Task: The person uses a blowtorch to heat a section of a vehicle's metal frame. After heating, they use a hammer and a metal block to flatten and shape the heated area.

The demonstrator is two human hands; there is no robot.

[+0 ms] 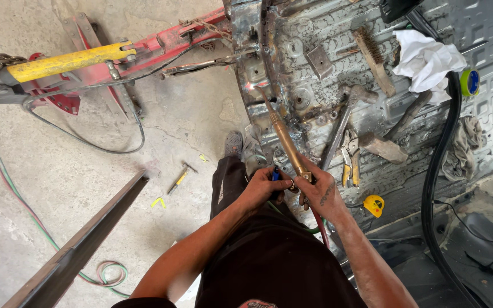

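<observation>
A brass gas torch [285,140] runs from my hands up to a glowing pink spot [250,86] on the edge of a bare metal car floor panel [315,40]. My right hand [322,191] grips the torch's lower body. My left hand [262,187] is closed around the torch's rear end by a blue valve knob [275,175]. Red and green hoses [319,228] leave the torch below my hands. My dark trousers and grey shoe [234,144] show beneath.
On the panel lie a hammer [343,117], pliers [348,157], a wire brush [374,60], a white rag [426,57], a yellow tape measure [374,205] and a black hose [437,165]. A red and yellow pulling frame with chain [69,63] stands left; a steel bar [81,245] crosses the concrete.
</observation>
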